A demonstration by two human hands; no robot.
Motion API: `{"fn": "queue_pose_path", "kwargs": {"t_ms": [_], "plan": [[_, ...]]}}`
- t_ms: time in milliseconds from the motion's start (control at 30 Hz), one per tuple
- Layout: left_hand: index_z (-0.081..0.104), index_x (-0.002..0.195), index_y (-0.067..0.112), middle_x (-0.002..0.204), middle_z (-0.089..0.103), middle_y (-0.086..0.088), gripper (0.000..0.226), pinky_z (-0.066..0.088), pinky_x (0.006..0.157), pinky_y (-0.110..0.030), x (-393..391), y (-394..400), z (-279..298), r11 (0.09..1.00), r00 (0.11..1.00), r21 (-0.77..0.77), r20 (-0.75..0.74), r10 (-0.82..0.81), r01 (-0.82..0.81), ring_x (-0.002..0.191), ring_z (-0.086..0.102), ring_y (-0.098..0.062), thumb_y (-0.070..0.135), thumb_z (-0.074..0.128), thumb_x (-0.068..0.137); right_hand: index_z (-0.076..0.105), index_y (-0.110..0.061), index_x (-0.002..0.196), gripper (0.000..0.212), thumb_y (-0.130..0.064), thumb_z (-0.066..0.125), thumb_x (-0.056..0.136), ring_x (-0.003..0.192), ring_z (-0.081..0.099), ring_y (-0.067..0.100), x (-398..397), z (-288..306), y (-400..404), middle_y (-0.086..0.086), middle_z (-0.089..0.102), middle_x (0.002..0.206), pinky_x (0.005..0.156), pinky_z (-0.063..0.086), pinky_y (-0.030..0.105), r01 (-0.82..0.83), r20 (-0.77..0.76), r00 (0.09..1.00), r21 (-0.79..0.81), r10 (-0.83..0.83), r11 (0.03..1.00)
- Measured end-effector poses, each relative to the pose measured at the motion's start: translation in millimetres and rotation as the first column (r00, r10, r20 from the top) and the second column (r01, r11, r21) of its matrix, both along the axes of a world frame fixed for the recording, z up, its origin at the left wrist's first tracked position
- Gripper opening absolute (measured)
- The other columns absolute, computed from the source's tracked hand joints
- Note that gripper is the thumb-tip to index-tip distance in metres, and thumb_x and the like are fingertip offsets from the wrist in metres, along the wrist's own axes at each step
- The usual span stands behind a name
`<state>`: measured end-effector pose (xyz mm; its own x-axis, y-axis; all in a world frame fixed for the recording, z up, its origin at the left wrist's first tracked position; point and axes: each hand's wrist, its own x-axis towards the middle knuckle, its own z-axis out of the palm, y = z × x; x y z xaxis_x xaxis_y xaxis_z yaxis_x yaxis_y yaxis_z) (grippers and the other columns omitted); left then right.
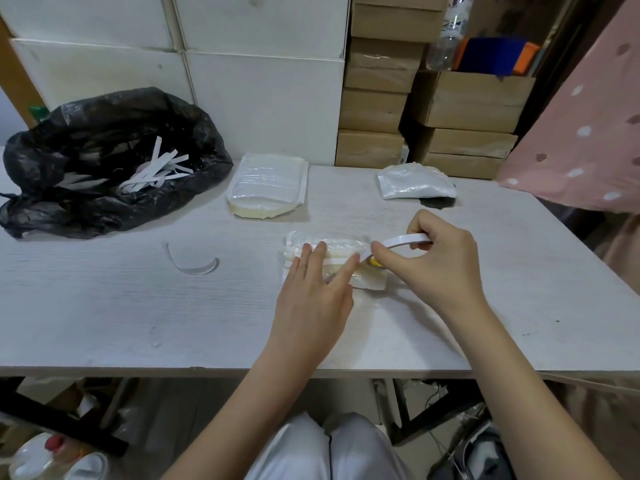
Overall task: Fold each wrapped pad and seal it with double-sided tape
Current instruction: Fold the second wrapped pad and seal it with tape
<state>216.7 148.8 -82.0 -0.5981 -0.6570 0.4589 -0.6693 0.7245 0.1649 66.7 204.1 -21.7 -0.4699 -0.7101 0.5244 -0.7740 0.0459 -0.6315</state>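
Folded pad (pixel 325 252) pinned flat by spread left hand (pixel 313 292); tape roll (pixel 403 241) pinched in right hand (pixel 440 261) grip. Risk: fold springing open if pressure eased; strip laid crooked.

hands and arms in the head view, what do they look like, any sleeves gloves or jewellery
Both are bare. The left hand and the right hand wear no gloves, and no rings, watch or bracelet show. The forearms are uncovered as far back as the bottom edge of the picture, so no sleeve is visible. The nails look short and unpainted as far as the picture lets one tell. No marks or plasters show.
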Motion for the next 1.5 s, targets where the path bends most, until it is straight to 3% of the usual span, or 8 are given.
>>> {"fn": "queue_pose_path", "kwargs": {"t_ms": [367, 567, 767, 1067, 1200, 1267, 1367, 1500], "plan": [[0.065, 0.119, 0.020, 0.116, 0.061, -0.024, 0.046, 0.055, 0.079, -0.043, -0.2, 1.4, 6.2, 0.997, 0.998, 0.072, 0.053, 0.017, -0.021, 0.107, 0.061, -0.042, 0.031, 0.043, 0.080, 0.031, -0.021, 0.049, 0.046, -0.046, 0.069, 0.054, 0.042, 0.033, 0.017, -4.9, 19.9, -14.7, -0.006, 0.029, 0.040, 0.045, 0.017, 0.017, 0.055, -0.481, 0.877, 0.062, -0.018, 0.997], [0.065, 0.118, 0.019, 0.115, 0.061, -0.026, 0.048, 0.056, 0.076, -0.045, -2.7, 2.6, 6.0, 0.998, 0.995, 0.057, 0.099, 0.033, -0.039, 0.107, 0.060, -0.045, 0.034, 0.043, 0.079, 0.030, -0.019, 0.047, 0.050, -0.043, 0.070, 0.063, 0.053, 0.042, 0.023, -21.5, 44.0, -16.9, 0.000, 0.046, 0.047, 0.048, 0.018, 0.023, 0.127, -0.635, 0.765, 0.315, 0.109, 0.940], [0.063, 0.122, 0.021, 0.117, 0.060, -0.023, 0.047, 0.057, 0.069, -0.039, -0.6, 2.9, 5.0, 0.998, 0.998, 0.049, 0.057, 0.038, -0.040, 0.101, 0.064, -0.038, 0.037, 0.043, 0.081, 0.025, -0.021, 0.047, 0.057, -0.047, 0.071, 0.069, 0.047, 0.034, 0.019, -30.3, 22.4, -3.2, -0.008, 0.029, 0.040, 0.047, 0.013, 0.023, 0.163, -0.598, 0.798, 0.338, 0.078, 0.927], [0.052, 0.132, 0.035, 0.113, 0.060, -0.014, 0.051, 0.044, 0.049, -0.021, 9.1, 4.2, 14.6, 0.998, 0.999, 0.055, 0.033, 0.015, -0.016, 0.074, 0.066, -0.023, 0.043, 0.042, 0.083, 0.037, -0.017, 0.052, 0.056, -0.063, 0.062, 0.074, 0.041, 0.042, 0.022, -36.9, -15.5, 4.2, -0.006, 0.038, 0.040, 0.045, 0.013, 0.019, 0.205, -0.566, 0.824, 0.234, -0.038, 0.951], [0.053, 0.130, 0.036, 0.099, 0.059, -0.020, 0.050, 0.050, 0.049, -0.033, 4.2, -0.3, 18.5, 0.998, 0.990, -0.027, 0.131, -0.058, 0.062, 0.074, 0.063, -0.035, 0.041, 0.062, 0.082, 0.060, -0.025, 0.064, 0.037, -0.056, 0.055, 0.083, 0.056, 0.056, 0.018, -31.5, -15.2, 11.4, -0.007, 0.057, 0.053, 0.046, 0.022, 0.019, 0.174, -0.535, 0.845, 0.281, 0.003, 0.944], [0.060, 0.123, 0.033, 0.095, 0.059, -0.022, 0.041, 0.050, 0.048, -0.035, 0.8, -3.0, 20.9, 0.998, 0.981, -0.032, 0.187, -0.043, 0.050, 0.074, 0.062, -0.038, 0.042, 0.053, 0.084, 0.070, -0.032, 0.081, 0.024, -0.050, 0.054, 0.086, 0.074, 0.063, 0.015, -27.1, -12.6, 13.9, -0.010, 0.069, 0.070, 0.052, 0.029, 0.021, 0.124, -0.451, 0.892, 0.318, 0.035, 0.940], [0.063, 0.120, 0.029, 0.099, 0.061, -0.028, 0.043, 0.054, 0.055, -0.042, -2.3, -4.4, 17.2, 0.998, 0.962, -0.056, 0.271, -0.022, 0.038, 0.083, 0.063, -0.046, 0.041, 0.041, 0.085, 0.069, -0.035, 0.090, 0.018, -0.042, 0.053, 0.090, 0.086, 0.063, 0.012, -28.4, -14.7, 15.2, -0.015, 0.070, 0.081, 0.062, 0.034, 0.026, 0.078, -0.373, 0.923, 0.422, 0.094, 0.903], [0.064, 0.119, 0.025, 0.102, 0.060, -0.032, 0.043, 0.056, 0.061, -0.047, -6.5, -3.4, 13.5, 0.997, 0.955, -0.076, 0.296, -0.008, 0.032, 0.085, 0.061, -0.052, 0.034, 0.069, 0.077, 0.063, -0.027, 0.096, 0.012, -0.029, 0.052, 0.092, 0.081, 0.061, 0.018, -31.0, -26.1, 11.0, -0.011, 0.062, 0.074, 0.066, 0.040, 0.030, -0.027, -0.230, 0.962, 0.455, 0.146, 0.890]]}}
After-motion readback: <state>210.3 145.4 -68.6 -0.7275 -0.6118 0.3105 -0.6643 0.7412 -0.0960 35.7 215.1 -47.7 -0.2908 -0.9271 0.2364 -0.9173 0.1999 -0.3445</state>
